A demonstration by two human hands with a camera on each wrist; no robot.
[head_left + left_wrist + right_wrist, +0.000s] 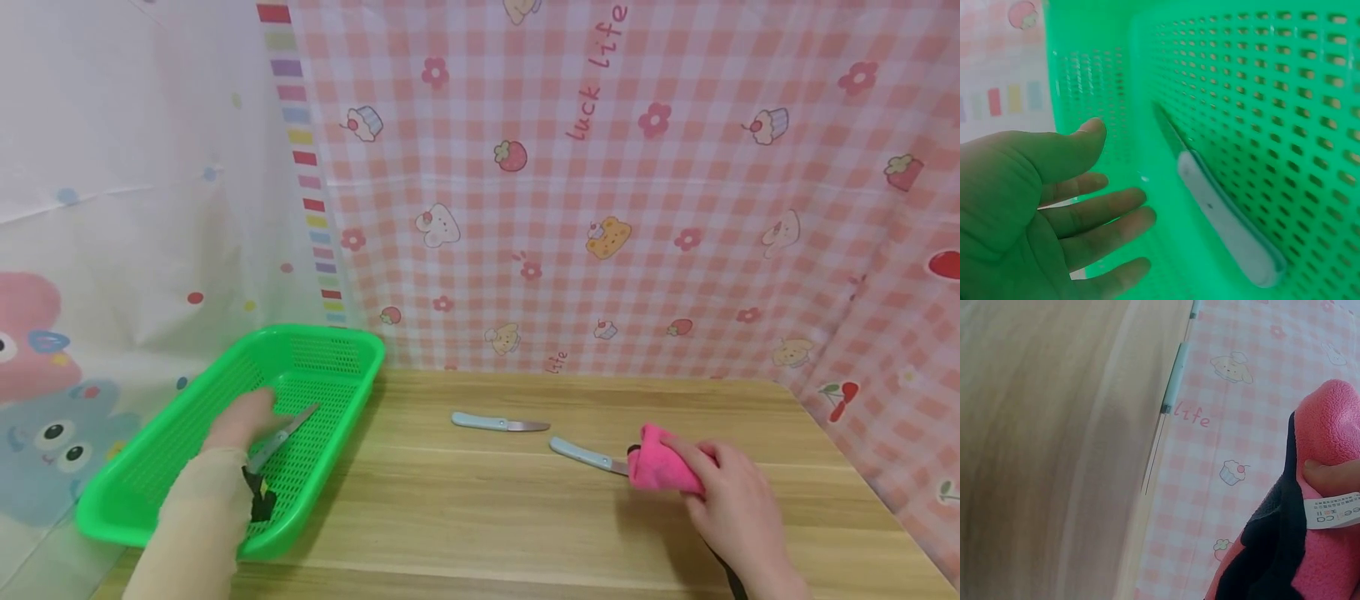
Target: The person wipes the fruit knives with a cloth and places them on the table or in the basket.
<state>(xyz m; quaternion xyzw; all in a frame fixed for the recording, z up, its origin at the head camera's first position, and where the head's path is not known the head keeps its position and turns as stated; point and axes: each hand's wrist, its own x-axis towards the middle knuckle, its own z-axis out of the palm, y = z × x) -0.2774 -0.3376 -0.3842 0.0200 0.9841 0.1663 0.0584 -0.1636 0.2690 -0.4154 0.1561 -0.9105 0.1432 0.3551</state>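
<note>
My left hand [238, 423] is inside the green plastic basket [330, 332], fingers spread and relaxed, gripping nothing. Beside it in the basket lies a small knife [1229, 219] with a pale handle, apart from the fingers in the left wrist view. My right hand [738, 500] holds a folded pink cloth [663, 467] with dark edging and a white label [1333, 511], above the right of the table. A light-blue-handled knife [583, 455] lies just left of the cloth, which overlaps its blade tip in the head view. Another such knife [487, 422] lies further left.
The wooden table [450, 517] carries the basket at its left end. Behind hangs a pink checked curtain [555, 183], which continues along the right side. A white printed sheet [150, 233] hangs close behind the basket on the left.
</note>
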